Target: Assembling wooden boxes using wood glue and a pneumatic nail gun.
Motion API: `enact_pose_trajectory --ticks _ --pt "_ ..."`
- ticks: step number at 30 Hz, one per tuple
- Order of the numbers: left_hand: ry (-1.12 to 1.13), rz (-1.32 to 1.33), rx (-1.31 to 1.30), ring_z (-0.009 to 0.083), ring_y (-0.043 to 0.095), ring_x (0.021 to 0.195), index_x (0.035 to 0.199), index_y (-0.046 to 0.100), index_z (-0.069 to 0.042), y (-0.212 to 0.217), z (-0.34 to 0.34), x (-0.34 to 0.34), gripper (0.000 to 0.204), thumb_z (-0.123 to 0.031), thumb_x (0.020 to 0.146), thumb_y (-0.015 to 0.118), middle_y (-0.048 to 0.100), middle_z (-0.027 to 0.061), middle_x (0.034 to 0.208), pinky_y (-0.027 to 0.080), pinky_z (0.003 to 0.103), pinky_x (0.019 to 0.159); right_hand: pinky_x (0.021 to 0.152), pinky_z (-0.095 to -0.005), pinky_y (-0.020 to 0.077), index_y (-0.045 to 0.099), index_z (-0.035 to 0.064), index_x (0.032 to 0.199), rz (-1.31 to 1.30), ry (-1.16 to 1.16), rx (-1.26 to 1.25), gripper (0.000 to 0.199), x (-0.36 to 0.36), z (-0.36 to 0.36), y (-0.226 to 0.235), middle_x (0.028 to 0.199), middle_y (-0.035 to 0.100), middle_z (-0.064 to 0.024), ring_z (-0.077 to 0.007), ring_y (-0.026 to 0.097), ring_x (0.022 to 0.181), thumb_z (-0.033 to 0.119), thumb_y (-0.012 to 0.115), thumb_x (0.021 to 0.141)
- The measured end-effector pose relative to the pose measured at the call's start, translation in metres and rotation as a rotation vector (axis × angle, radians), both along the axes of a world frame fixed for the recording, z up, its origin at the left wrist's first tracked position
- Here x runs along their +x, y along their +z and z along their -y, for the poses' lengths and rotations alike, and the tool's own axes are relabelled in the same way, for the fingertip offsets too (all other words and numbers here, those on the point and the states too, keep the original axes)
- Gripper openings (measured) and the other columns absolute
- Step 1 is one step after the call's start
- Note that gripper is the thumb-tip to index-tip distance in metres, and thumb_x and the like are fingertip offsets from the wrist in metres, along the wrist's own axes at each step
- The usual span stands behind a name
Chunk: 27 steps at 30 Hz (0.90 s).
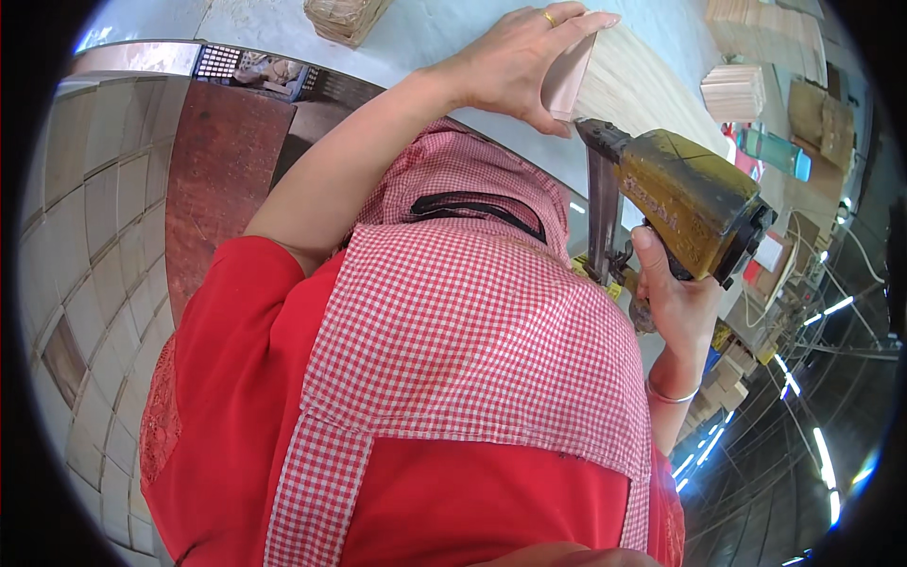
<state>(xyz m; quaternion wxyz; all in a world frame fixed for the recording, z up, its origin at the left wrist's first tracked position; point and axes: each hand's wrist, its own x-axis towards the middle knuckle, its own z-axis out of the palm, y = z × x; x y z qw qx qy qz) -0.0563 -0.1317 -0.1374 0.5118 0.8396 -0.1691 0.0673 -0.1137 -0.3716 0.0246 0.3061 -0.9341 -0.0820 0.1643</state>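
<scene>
**Nail gun muzzle set just below the hand gripping the wood**

The person's left hand (515, 66) is closed around the near end of a pale, flat-sided wooden piece (624, 80), whose long axis runs away from that hand. The right hand (675, 298) is wrapped around the grip of a worn yellow metal nail gun (685, 203), its muzzle touching the wood right beneath the left thumb.

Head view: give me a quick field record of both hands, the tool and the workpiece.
Left hand: grips the end of a pale wooden board assembly on the white worktable.
Right hand: holds a worn yellow pneumatic nail gun.
Tool contact: nose at the board's end.
Nearby: stacked wooden pieces.
</scene>
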Motion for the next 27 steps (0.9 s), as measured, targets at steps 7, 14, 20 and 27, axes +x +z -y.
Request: enact_pose_trajectory --ticks 7,14,20,27 --pt "0.182 0.248 -0.092 0.0368 0.052 0.118 0.139 0.042 -0.003 -0.025 0.011 0.002 0.101 -0.041 0.058 0.089 0.049 0.0216 0.136 0.038 0.045 0.105 0.045 -0.0206 0.0403 0.068 0.0004 0.107 0.081 0.122 -0.074 0.034 0.018 0.001 0.007 0.075 0.065 -0.0009 -0.0049 0.052 0.053 0.026 0.079 0.087" --pt "0.152 0.151 -0.081 0.038 0.046 0.125 0.151 0.02 0.002 -0.042 0.012 0.0 0.131 -0.038 0.049 0.093 0.042 0.0216 0.143 0.038 0.044 0.109 0.043 -0.0206 0.0374 0.068 0.0001 0.105 0.131 0.143 -0.101 0.031 0.051 -0.018 0.017 0.071 0.063 0.0003 -0.0044 0.05 0.05 0.024 0.078 0.088" --pt "0.185 0.188 -0.052 0.0376 0.047 0.124 0.15 0.022 0.003 -0.042 0.009 -0.005 0.13 -0.038 0.049 0.093 0.04 0.0218 0.145 0.038 0.044 0.109 0.042 -0.0207 0.0361 0.067 0.0002 0.103 0.027 0.029 -0.101 0.029 0.064 -0.036 0.016 0.07 0.061 0.0006 -0.0041 0.049 0.049 0.024 0.077 0.089" --pt "0.176 0.2 -0.076 0.0376 0.046 0.127 0.15 0.023 0.002 -0.041 0.01 -0.008 0.13 -0.039 0.049 0.093 0.039 0.0216 0.146 0.036 0.045 0.112 0.042 -0.0213 0.0359 0.068 0.0003 0.099 0.013 0.069 -0.072 0.028 0.069 -0.036 0.015 0.065 0.059 0.0013 -0.0049 0.049 0.048 0.025 0.077 0.089"
